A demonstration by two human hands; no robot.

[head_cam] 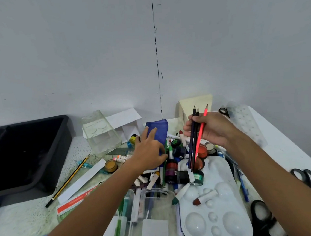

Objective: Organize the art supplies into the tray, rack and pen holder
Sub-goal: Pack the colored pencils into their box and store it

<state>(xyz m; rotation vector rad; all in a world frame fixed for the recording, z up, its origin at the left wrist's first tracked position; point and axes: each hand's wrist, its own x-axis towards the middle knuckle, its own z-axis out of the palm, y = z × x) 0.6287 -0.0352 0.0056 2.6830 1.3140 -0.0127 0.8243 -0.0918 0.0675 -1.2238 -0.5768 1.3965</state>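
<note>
On the cluttered table, black tray far left, our left hand with fingers spread on the blue pouch, our right hand clamped on three upright pencils over the pile, white palette near right.

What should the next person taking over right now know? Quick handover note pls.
Right hand: grips three pencils, two dark and one neon red, points up, above the pile.
Left hand: on the blue pouch, fingers spread, thumb at its edge.
Black tray: far left, looks empty.
Pile of paint pots, markers and tubes: unsorted at centre, beside the white palette.
Yellow-black pencil lies loose near the tray; scissors at right.
Done: little visible.
Left: nearly everything. I can't pick out the rack or pen holder for certain.
</note>
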